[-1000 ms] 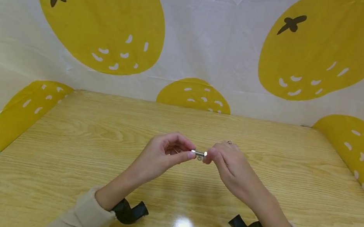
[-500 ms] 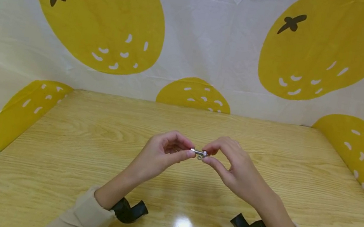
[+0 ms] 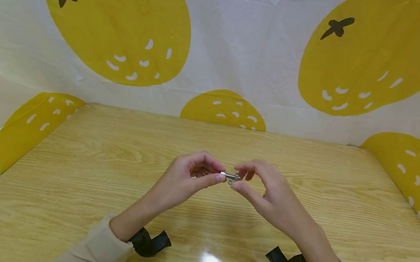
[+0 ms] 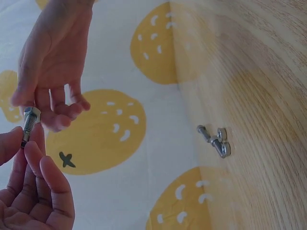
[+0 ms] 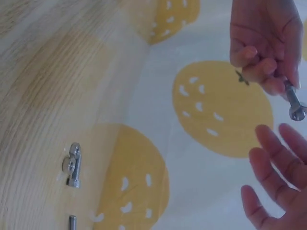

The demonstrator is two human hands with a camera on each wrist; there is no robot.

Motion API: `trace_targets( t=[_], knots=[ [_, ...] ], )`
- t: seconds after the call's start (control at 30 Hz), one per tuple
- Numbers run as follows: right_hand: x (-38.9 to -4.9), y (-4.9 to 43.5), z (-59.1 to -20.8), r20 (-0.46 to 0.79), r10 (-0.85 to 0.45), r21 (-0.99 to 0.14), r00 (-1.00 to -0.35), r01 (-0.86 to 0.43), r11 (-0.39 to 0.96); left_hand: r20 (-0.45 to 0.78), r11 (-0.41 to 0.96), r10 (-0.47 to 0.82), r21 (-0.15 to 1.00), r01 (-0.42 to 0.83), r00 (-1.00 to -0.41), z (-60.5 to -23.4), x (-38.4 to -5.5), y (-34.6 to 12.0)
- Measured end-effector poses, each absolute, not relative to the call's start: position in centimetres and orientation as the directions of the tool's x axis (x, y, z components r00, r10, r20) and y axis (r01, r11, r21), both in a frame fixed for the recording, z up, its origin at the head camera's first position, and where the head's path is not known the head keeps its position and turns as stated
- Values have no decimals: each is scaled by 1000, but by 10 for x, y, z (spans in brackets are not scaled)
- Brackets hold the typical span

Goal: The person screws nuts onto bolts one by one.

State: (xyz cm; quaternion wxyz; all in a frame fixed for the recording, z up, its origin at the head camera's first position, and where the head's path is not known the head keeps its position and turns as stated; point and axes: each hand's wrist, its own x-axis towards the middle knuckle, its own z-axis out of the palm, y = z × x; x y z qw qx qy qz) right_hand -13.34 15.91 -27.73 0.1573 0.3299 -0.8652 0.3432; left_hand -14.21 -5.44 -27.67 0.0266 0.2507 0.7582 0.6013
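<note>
My left hand pinches a silvery metal bolt by one end between thumb and fingers, holding it level above the table. A hex nut sits on the bolt's threads near its far end. Thumb and fingers of my right hand are parted around that end of the bolt. In the right wrist view, the right hand's fingers are spread and stand apart from the nut; its thumb is out of sight there.
On the wooden table lie loose bolts and nuts, close together. A white cloth with yellow fruit shapes surrounds the table at the back and sides. Black wrist mounts sit on both forearms.
My right hand has turned from curled over the bolt's end to thumb and fingers at the nut, then parted from it. My left hand holds the bolt nearly still.
</note>
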Motion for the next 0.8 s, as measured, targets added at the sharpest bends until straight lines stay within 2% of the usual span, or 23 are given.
trace_targets(
  t=[0.2,0.33,0.63,0.8],
  knots=[
    [-136,160,-278,608,-510,-392,-608,-789,474,249,131,412,936,327,-877,-277,-142,-55],
    [-137,159,-280,631,-510,-368,-585,-804,466,253,133,420,933,335,-872,-277,-142,-54],
    [-136,155,-286,602,-482,-389,-637,-761,520,253,143,423,930,340,-870,-277,-142,-53],
    [-135,154,-284,542,-448,-441,-711,-695,568,243,144,420,934,328,-875,-277,-141,-52]
  ],
)
